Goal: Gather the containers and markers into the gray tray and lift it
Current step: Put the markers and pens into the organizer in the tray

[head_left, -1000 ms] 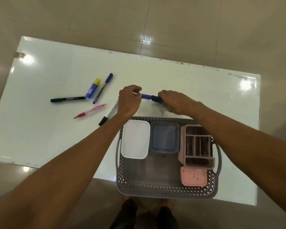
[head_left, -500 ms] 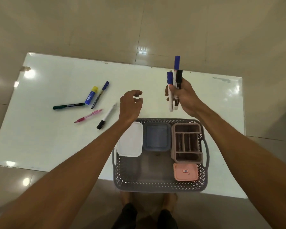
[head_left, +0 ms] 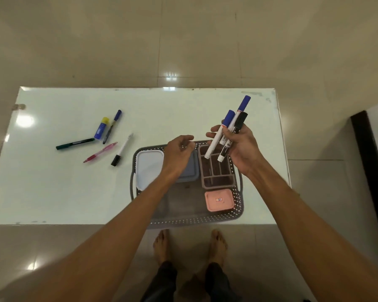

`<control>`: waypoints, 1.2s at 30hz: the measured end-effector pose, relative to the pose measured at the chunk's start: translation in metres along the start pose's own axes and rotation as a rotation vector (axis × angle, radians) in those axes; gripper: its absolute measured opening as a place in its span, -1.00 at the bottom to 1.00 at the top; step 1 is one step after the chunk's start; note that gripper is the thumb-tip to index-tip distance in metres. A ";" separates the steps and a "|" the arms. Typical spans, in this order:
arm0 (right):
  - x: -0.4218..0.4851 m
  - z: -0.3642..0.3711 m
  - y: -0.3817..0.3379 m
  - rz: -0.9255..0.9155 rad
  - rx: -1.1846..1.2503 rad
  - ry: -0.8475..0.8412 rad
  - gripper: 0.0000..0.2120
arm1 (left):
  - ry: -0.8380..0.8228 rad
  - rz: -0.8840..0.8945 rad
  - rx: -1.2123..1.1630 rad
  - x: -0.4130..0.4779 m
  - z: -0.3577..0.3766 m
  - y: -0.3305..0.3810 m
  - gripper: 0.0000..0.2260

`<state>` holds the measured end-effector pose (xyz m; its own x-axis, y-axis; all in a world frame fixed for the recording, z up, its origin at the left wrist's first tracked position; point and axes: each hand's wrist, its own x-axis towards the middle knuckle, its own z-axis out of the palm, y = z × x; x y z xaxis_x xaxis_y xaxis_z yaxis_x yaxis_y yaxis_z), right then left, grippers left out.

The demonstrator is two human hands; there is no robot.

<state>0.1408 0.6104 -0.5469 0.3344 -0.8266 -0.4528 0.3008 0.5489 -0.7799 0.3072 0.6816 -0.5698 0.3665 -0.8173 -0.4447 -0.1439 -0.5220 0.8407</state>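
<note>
The gray perforated tray (head_left: pixel 196 221) sits at the table's near edge. Inside it are a white lidded container (head_left: pixel 148 168), a blue-gray container (head_left: pixel 189 173) partly hidden by my left wrist, a brown compartment organizer (head_left: pixel 218 173) and a pink container (head_left: pixel 219 200). My right hand (head_left: pixel 240 147) grips three markers (head_left: pixel 229 129), two blue-capped and one black-capped, tilted with their lower ends over the organizer. My left hand (head_left: pixel 179 151) hovers above the tray with fingers curled, holding nothing.
On the white table (head_left: pixel 52 188) to the left lie a green marker (head_left: pixel 74 144), a blue-and-yellow glue stick (head_left: pixel 101 128), a blue-capped pen (head_left: pixel 112 126), a pink pen (head_left: pixel 100 152) and a black-capped white marker (head_left: pixel 122 153). My bare feet stand on the tiled floor below.
My right hand brought the three markers down and nearer, tilting them over the organizer. My left hand drew back over the tray. The camera view shifted.
</note>
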 end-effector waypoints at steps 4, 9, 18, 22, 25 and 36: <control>-0.019 -0.020 0.008 -0.123 -0.069 0.086 -0.75 | -0.006 -0.015 -0.010 -0.013 0.010 -0.003 -0.79; -0.034 -0.030 0.022 -0.142 -0.200 0.179 -0.73 | -0.022 0.001 -0.018 -0.024 0.020 -0.004 -0.80; -0.047 -0.037 0.035 -0.207 -0.392 0.149 -0.76 | -0.025 0.056 0.024 -0.041 0.017 -0.004 -0.76; -0.046 -0.038 0.043 -0.181 -0.480 0.023 -0.76 | 0.010 0.066 0.022 -0.042 0.013 -0.011 -0.79; -0.041 -0.040 0.047 -0.138 -0.533 -0.096 -0.70 | 0.032 0.067 0.024 -0.040 0.010 -0.020 -0.80; -0.029 -0.046 0.038 0.054 -0.515 -0.495 -0.69 | 0.034 0.067 0.023 -0.032 0.014 -0.032 -0.79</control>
<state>0.1019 0.6497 -0.5835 0.7394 -0.5797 -0.3423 -0.1467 0.3575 -0.9223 0.2873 0.7209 -0.5871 0.3861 -0.8421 -0.3766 -0.1899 -0.4721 0.8609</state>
